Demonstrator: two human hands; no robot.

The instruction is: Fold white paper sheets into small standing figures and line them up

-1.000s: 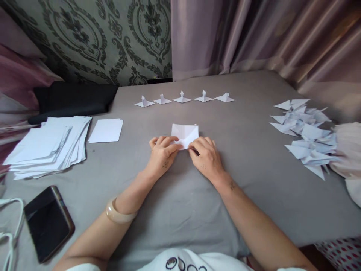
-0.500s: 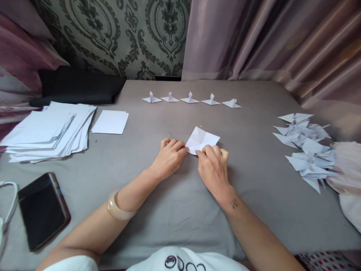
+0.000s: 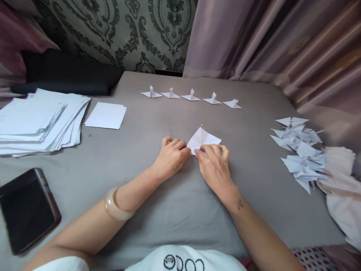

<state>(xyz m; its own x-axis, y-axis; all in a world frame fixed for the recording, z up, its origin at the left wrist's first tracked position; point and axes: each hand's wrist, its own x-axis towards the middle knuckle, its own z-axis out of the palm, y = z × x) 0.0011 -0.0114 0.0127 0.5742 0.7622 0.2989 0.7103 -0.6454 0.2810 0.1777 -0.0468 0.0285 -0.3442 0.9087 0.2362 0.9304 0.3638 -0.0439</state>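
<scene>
A creased white square of paper [image 3: 203, 138] lies on the grey cloth in front of me, one corner pointing away. My left hand [image 3: 172, 156] pinches its left corner between thumb and fingers. On the near edge, my right hand [image 3: 213, 163] grips the sheet with bent fingers, which cover its lower right part. Beyond both hands stands a row of several folded paper birds [image 3: 191, 96]. The fingertips hide the near corner, so the fold there is not fully visible.
At left lie a thick stack of white paper [image 3: 60, 124], a small pile of paper squares [image 3: 106, 116] and a dark tablet-like device [image 3: 29, 210]. A heap of folded paper pieces [image 3: 304, 158] sits at right beside a pale cloth [image 3: 341, 188]. Black fabric [image 3: 73, 75] lies at back left.
The camera view has tilted slightly. My right fingers have shifted a little left along the near edge, closer to my left hand. Both hands stay on the paper.
</scene>
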